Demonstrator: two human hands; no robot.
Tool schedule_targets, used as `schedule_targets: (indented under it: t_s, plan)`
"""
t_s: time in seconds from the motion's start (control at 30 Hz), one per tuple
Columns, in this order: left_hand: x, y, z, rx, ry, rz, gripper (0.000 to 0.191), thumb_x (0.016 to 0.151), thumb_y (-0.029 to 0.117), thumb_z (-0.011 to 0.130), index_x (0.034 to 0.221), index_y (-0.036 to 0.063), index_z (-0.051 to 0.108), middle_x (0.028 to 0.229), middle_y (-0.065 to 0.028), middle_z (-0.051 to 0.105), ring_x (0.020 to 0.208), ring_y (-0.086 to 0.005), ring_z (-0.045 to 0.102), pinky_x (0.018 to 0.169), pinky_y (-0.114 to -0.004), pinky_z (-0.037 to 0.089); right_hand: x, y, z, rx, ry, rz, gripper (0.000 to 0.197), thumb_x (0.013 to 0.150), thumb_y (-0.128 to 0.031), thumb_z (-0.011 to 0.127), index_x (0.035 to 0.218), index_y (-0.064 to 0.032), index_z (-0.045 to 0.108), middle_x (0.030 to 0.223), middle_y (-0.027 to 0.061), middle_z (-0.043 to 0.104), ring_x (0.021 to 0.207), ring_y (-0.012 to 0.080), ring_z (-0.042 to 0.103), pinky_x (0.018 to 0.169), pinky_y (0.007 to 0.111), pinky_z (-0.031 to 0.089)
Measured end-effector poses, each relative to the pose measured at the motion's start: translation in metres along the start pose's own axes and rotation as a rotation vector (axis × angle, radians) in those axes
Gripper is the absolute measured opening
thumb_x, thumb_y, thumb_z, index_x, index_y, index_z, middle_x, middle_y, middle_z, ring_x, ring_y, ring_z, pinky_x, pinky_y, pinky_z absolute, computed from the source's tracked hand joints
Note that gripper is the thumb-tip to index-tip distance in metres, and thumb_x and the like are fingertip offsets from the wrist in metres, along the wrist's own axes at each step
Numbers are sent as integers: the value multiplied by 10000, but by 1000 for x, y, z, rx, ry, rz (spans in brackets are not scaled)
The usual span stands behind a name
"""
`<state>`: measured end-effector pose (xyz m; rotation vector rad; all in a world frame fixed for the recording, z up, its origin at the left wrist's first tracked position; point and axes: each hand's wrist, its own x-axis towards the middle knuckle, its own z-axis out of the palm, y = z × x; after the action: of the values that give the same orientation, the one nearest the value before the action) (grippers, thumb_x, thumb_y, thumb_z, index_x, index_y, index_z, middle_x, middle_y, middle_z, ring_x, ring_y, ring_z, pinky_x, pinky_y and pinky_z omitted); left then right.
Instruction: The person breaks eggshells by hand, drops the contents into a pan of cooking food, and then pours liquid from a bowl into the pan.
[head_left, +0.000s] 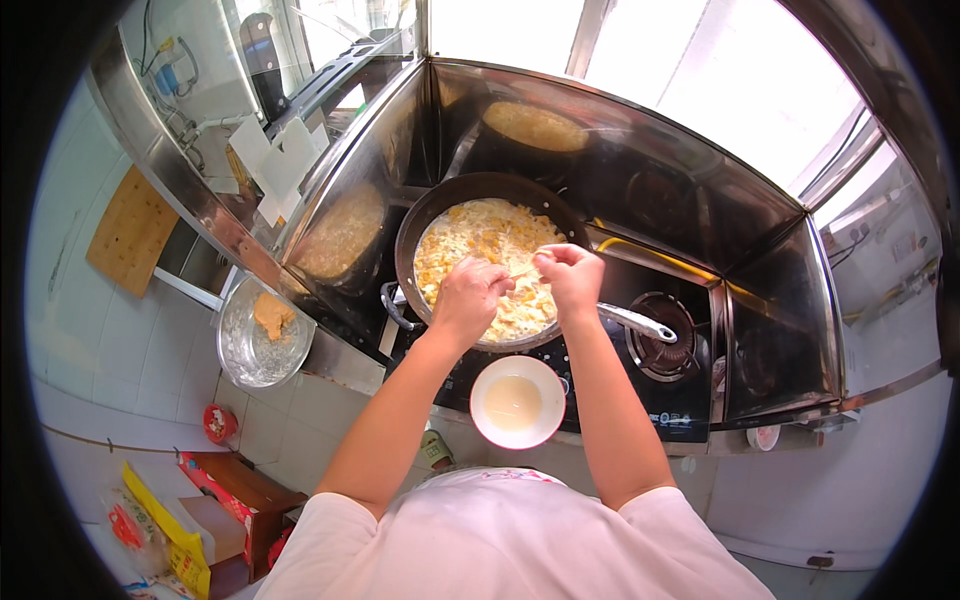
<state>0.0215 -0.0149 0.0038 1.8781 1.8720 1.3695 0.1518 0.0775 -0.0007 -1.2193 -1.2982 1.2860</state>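
Observation:
Above a large dark pan (420, 202) on the gas stove, both of my hands work close together. A small pale strip, which looks like dough (523, 268), is stretched between their fingertips. My left hand (471, 298) pinches its left end, and my right hand (576, 276) grips the other. Chunky yellow and whitish food in milky liquid (480, 225) fills the pan below. The pan's metal handle (637, 322) points right, and a loop handle (397, 307) sits at its left. In front stands a white bowl with a red rim (484, 424), holding a cream-coloured liquid.
A second burner (664, 337) lies right of the pan, under the handle's end. Steel splash guards (630, 195) enclose the stove. At left, a metal bowl (259, 367) holds a lump of orange dough (272, 315). A wooden board (135, 232) leans by the wall.

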Motion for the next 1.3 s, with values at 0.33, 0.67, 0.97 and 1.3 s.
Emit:
schedule_targets:
  t_s: [0.33,0.67,0.97,1.3]
  plan:
    - [8,-7,-21,116,85,-107,240,662,81,713,896,38,690,812,-79,652,827,-242,571,757,-339,454,0,-13,1,-465,29,-267,278,631,-116,752,884,-53,654,694,70,648,642,179,632,642,292,492]
    - [18,-23,-5,423,48,-49,84,697,102,674,768,112,717,809,-17,629,897,-206,520,804,-332,368,2,13,3,-813,-114,-443,241,692,-19,601,916,-69,676,896,124,660,809,249,639,771,327,489]
    - [2,-18,-10,347,74,90,246,708,1,557,905,87,675,909,-53,639,917,-254,533,804,-355,408,-54,-21,-38,-463,-437,-217,103,724,-85,646,796,-13,663,712,100,659,668,159,636,659,273,495]
    - [-116,31,18,-164,-188,-256,200,806,2,552,978,16,653,908,-122,668,813,-213,647,737,-296,498,-104,135,-49,-958,-912,-19,302,674,-99,636,970,-38,626,854,176,653,897,325,618,796,416,476]
